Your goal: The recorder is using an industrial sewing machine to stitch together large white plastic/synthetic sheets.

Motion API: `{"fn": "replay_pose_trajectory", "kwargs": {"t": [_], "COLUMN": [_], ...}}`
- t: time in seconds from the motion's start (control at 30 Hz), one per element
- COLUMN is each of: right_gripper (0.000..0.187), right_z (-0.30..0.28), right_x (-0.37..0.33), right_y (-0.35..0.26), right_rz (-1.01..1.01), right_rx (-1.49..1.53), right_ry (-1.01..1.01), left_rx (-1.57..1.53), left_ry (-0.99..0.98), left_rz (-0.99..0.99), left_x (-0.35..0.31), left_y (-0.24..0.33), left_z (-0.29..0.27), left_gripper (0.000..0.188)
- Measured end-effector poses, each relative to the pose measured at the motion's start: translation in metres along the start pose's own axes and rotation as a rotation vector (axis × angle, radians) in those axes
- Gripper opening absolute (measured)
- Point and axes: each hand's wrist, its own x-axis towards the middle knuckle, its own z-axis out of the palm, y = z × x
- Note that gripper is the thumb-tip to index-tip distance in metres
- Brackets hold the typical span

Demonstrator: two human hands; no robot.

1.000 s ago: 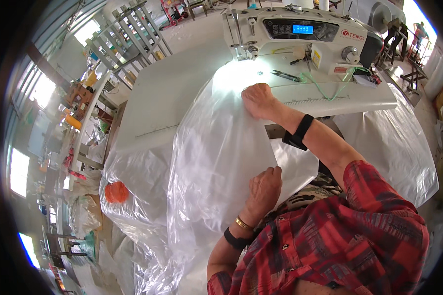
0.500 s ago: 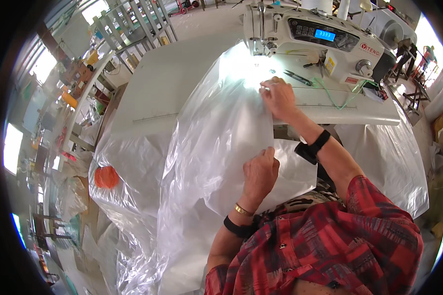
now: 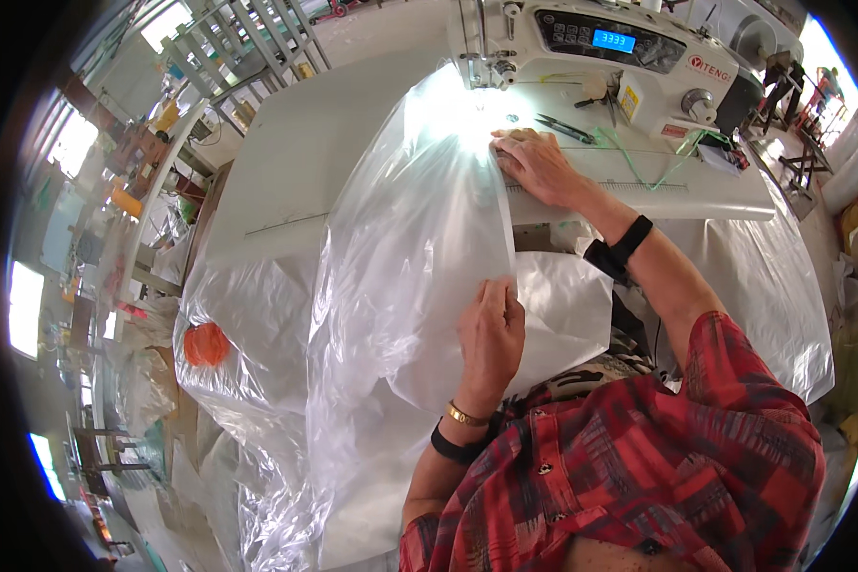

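Observation:
A sheet of clear plastic film (image 3: 410, 276) runs from the lit needle area of a white sewing machine (image 3: 629, 71) down over the table's front edge. My left hand (image 3: 492, 329) is closed on the film's right edge, below the tabletop's front edge. Close to the needle, my right hand (image 3: 541, 167) rests on the table at that same edge of the film. Its fingers are bent together, and their tips are at the film, where glare washes out detail. Whether they pinch the film or only press on it I cannot tell.
Black thread snips (image 3: 564, 128) and a green thread (image 3: 629, 162) lie right of the needle. An orange bundle of twine (image 3: 206, 344) sits on film at the left. A grey metal rack (image 3: 243, 57) stands behind the white tabletop (image 3: 286, 162). More film (image 3: 753, 286) hangs at the right.
My right hand has shifted slightly left and lies flatter beside the needle. My left hand has moved slightly left along with the film's edge. The view has shifted a little.

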Motion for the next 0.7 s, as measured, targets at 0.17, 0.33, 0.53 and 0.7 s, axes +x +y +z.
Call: {"fn": "replay_pose_trajectory", "kwargs": {"t": [0.17,0.33,0.53,0.7], "right_gripper": [0.029,0.027,0.028,0.028], "right_z": [-0.004,0.006,0.015,0.007], "right_x": [0.0,0.0,-0.002,0.002], "right_y": [-0.003,0.002,0.008,-0.002], "right_rz": [0.071,0.073,0.064,0.17], "right_rx": [0.061,0.075,0.08,0.056], "right_ry": [-0.072,-0.029,0.034,-0.065], "left_rx": [0.049,0.118,0.115,0.28], "left_ry": [0.128,0.083,0.029,0.023], "left_rz": [0.142,0.127,0.006,0.168], "left_x": [-0.002,-0.003,0.004,0.015], "left_y": [0.013,0.011,0.019,0.01], "left_z": [0.003,0.007,0.012,0.018], "left_gripper": [0.041,0.039,0.032,0.025]}}
